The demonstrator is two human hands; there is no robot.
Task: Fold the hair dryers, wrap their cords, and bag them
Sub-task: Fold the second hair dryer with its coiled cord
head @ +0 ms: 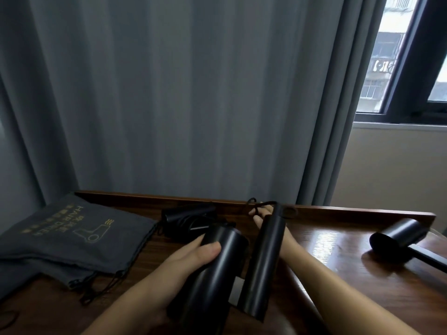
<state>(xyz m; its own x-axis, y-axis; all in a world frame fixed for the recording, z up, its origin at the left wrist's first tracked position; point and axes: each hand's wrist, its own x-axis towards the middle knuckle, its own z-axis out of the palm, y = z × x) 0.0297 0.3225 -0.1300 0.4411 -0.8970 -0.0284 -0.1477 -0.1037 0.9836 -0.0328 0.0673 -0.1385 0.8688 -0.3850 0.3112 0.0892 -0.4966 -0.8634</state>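
A black hair dryer (217, 269) is held folded over the table, its handle (262, 264) lying alongside the barrel. My left hand (186, 259) grips the barrel from the left. My right hand (262, 213) reaches past the handle's far end and pinches the black cord (263, 204) there. A second black dryer (191, 221) with its cord bundled lies behind, near the table's back edge. A third dryer (396, 236) lies unfolded at the right. Grey drawstring bags (72, 235) printed "HAIR DRYER" are stacked at the left.
The brown wooden table (338, 262) has a raised back rim. Grey curtains (169, 93) hang right behind it, and a window (396, 56) shows at the upper right. The bags' drawstrings (96, 286) trail over the front left of the table.
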